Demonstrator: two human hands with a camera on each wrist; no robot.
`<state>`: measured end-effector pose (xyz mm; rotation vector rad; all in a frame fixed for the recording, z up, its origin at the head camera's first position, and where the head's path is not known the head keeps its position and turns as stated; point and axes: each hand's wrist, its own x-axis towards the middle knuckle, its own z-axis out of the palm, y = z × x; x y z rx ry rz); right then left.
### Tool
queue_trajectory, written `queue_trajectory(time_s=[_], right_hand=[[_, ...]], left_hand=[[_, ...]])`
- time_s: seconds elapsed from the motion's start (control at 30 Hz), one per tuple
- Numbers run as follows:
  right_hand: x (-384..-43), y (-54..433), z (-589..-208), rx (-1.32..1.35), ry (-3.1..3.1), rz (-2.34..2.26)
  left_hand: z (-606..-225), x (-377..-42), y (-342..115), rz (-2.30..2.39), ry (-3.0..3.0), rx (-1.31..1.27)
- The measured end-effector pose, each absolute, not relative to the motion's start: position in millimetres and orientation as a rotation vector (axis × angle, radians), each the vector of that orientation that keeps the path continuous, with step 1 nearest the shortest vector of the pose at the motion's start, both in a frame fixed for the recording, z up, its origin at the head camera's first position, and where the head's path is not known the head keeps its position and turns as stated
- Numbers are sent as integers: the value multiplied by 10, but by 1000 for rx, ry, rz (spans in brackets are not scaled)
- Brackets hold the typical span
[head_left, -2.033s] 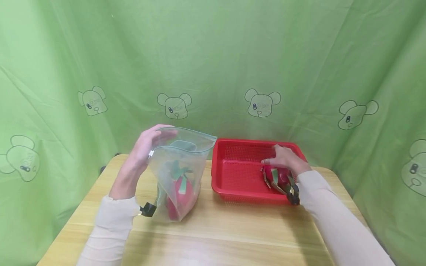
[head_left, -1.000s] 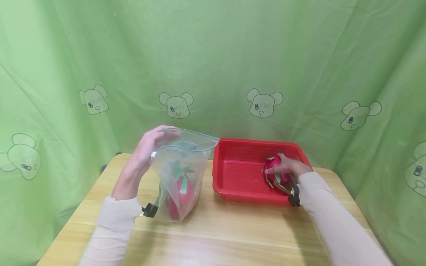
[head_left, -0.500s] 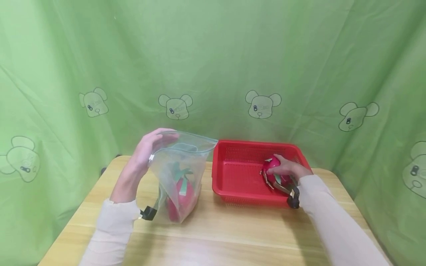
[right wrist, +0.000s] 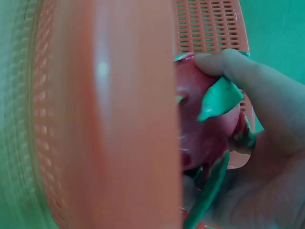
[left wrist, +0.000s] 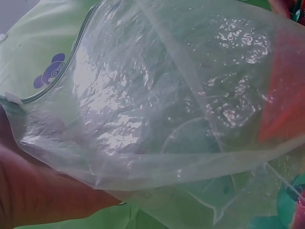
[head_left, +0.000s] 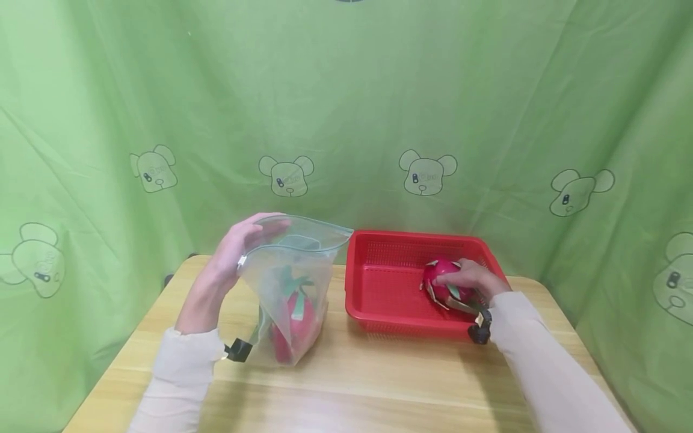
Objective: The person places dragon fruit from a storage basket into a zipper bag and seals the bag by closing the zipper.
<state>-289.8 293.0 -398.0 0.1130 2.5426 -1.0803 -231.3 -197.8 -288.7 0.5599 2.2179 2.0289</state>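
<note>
A clear zip-lock bag (head_left: 260, 270) stands on the table with its mouth held wide. My left hand (head_left: 234, 240) holds it by the left side of the rim, the fingers reaching behind the film. Inside lies a pinkish-red dragon fruit (head_left: 296, 319) with green scales, seen through the plastic. In the right part of a red basket (head_left: 373, 316), my right hand (head_left: 470, 278) grips another dragon fruit (head_left: 436, 272), thumb on the near side. The right wrist view shows its green scales and the thumb on its red skin (right wrist: 195, 90); the basket's wall hides its left part.
The basket's slotted wall (right wrist: 209, 26) rises around the right hand. Its left rim stands close beside the bag's mouth. Both sit on a light wooden table (head_left: 335, 385), with a green curtain (head_left: 346, 90) printed with bear heads hanging behind and at the sides.
From above the dragon fruit, my right hand has moved down around it and taken a grip. The fruit has turned and now shows more red to the left. My left hand stays at the bag.
</note>
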Motion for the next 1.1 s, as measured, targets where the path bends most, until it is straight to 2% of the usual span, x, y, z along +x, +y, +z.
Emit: queue_trajectory(time_s=[0.33,0.77,1.1], right_hand=[[-2884,2994,-4002,67,2593,-1041],[-2897,3064,-3971,167,2525,-1238],[-2886,3100,-3947,358,2443,-1418]], left_hand=[[-2922,-2266,-2017,2044,2195,548],[-2909,-2295,-1959,2044,2211,586],[-2937,-2263,-1944,2063,2209,567]])
